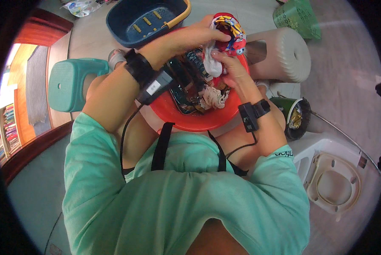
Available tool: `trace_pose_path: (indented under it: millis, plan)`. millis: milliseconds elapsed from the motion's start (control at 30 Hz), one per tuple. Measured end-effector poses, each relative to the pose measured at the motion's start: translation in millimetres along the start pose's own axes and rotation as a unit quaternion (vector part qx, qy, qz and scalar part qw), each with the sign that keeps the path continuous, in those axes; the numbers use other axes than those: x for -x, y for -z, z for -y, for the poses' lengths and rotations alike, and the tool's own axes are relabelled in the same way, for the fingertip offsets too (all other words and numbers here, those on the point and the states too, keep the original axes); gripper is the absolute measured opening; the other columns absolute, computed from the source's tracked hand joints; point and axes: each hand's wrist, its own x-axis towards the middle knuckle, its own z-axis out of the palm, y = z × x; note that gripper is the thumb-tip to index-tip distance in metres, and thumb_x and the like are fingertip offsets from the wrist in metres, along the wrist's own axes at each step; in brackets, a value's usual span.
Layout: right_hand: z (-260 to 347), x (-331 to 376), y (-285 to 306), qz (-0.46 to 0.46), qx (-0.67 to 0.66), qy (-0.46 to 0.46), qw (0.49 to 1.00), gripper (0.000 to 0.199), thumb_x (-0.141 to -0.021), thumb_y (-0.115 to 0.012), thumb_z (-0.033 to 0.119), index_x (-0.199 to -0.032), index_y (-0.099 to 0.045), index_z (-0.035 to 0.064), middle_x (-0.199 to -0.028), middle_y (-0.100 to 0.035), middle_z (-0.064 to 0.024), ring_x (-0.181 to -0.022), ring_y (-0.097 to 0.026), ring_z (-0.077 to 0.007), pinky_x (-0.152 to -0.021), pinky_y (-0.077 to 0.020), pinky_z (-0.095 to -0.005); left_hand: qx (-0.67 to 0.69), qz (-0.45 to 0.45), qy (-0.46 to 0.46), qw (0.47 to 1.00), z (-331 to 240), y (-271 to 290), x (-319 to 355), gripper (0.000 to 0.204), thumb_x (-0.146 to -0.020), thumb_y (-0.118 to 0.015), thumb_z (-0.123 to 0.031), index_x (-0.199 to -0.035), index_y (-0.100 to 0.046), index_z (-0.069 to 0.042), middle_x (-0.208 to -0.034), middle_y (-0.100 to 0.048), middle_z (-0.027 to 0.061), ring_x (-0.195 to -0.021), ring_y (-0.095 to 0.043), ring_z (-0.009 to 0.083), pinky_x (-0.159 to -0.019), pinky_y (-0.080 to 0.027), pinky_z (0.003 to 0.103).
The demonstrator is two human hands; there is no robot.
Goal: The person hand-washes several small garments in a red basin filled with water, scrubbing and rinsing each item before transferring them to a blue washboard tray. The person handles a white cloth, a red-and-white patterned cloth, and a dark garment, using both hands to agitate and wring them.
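Observation:
My left hand (203, 35) grips a red, yellow and blue patterned thing (235, 29) with a round opening, its fingers reaching into the mouth. Whether it is a soft bag or a tub I cannot tell. Just below, my right hand (232, 67) is closed, its thumb against a limp white cloth or tissue (212, 63) that hangs beside the patterned thing. Both hands are over a red basin (190, 122) in front of my knees. Inside the basin lie dark, shiny wet pieces (182, 95) and a crumpled pale wad (214, 97).
Beyond the basin stands a dark blue tub (131, 19) with a yellow handle. A green stool (67, 83) is at the left, a beige stool (286, 55) at the right. Further right are a green basket (299, 19), a dark bucket (299, 117) with contents and a white potty seat (337, 182).

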Motion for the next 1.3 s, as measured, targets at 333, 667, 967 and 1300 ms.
trace_pose_path:
  millis: [333,667,967,1300]
  plan:
    - [7.5,8.4,4.5,0.288,-0.211,-0.234,0.904,0.064,-0.081,-0.071,0.047,-0.125,-0.054,0.0024,-0.109,-0.066,-0.0134,-0.097,-0.065,-0.0227,-0.084,-0.0545,-0.033,0.207,0.154,-0.056,0.965,-11.1,14.8,8.4,0.099,-0.07,-0.071,-0.061,-0.15,-0.028,-0.022,-0.136,-0.047,0.0105,-0.12,-0.05,0.0238,-0.102,-0.045,0.038]
    - [-18.3,10.5,-18.5,-0.021,0.257,-0.068,0.964,0.055,-0.072,-0.078,0.019,-0.119,-0.058,0.0025,-0.106,-0.063,-0.0086,-0.096,-0.059,-0.0179,-0.085,-0.0454,-0.0286,-0.139,-0.088,-0.006,0.986,23.3,-10.0,-14.9,0.048,-0.072,-0.077,-0.026,-0.11,-0.059,-0.003,-0.099,-0.067,0.0149,-0.089,-0.066,0.0264,-0.076,-0.053,0.037]
    - [-43.4,-7.1,3.7,-0.167,0.675,-0.09,0.713,0.061,-0.069,-0.074,0.043,-0.109,-0.06,-0.0013,-0.105,-0.066,-0.0222,-0.098,-0.063,-0.0391,-0.083,-0.0491,-0.0432,-0.412,-0.196,0.018,0.89,68.4,-27.5,-21.3,0.053,-0.077,-0.072,-0.033,-0.113,-0.056,0.001,-0.103,-0.065,0.0246,-0.091,-0.065,0.0371,-0.081,-0.051,0.04]
    - [13.8,8.1,15.5,-0.023,0.226,-0.071,0.971,0.056,-0.088,-0.061,0.052,-0.122,-0.053,0.0087,-0.098,-0.065,-0.0084,-0.085,-0.065,-0.0215,-0.073,-0.0519,-0.0333,0.153,-0.018,0.107,0.982,36.3,13.3,-39.3,0.057,-0.088,-0.063,-0.051,-0.119,-0.055,-0.004,-0.107,-0.065,0.01,-0.101,-0.061,0.0201,-0.09,-0.049,0.039]
